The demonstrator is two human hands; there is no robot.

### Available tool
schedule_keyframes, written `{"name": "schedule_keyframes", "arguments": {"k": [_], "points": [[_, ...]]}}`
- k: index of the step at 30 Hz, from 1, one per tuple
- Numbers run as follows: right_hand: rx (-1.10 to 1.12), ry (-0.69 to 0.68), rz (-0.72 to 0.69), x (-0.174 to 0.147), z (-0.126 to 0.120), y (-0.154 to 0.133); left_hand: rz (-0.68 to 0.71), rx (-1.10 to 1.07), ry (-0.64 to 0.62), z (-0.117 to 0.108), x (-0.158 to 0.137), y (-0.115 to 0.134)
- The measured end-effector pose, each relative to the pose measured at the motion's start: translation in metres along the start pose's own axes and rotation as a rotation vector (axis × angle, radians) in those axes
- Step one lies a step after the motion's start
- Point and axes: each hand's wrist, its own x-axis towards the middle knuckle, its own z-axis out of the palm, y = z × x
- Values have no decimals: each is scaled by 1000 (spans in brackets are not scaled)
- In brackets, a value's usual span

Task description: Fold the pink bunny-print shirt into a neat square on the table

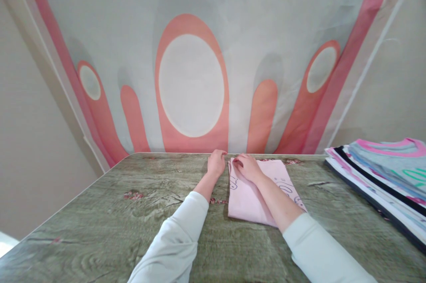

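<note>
A folded pink garment with dark line drawings printed on it lies flat on the wood-patterned table, a little right of the middle. My right hand reaches over it to its far left corner, with thumb and fingers pinched on the cloth there. Just left of that corner is my left hand, loosely bent, its fingers pointing right toward the garment. No cloth shows in the left hand, and some of its fingers are hidden. My right forearm covers part of the garment.
A stack of folded clothes stands at the right side of the table, topped by a grey shirt with a pink neckline. Behind the table's far edge rises a wall covering with pink-red rounded shapes.
</note>
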Motion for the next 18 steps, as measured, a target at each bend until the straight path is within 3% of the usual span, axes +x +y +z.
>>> {"name": "schedule_keyframes", "arguments": {"k": [4,8,11,15,18], "points": [[244,61,19,4,8,11,138,-54,4,-2,-24,25],[359,171,119,8,15,23,376,21,-237,5,-54,43],[389,256,210,12,17,30,334,145,-385,8,-60,40],[379,315,246,13,6,32,233,220,-386,7,-52,25],[339,291,195,-1,-11,27,221,210,-372,7,-48,17]]}}
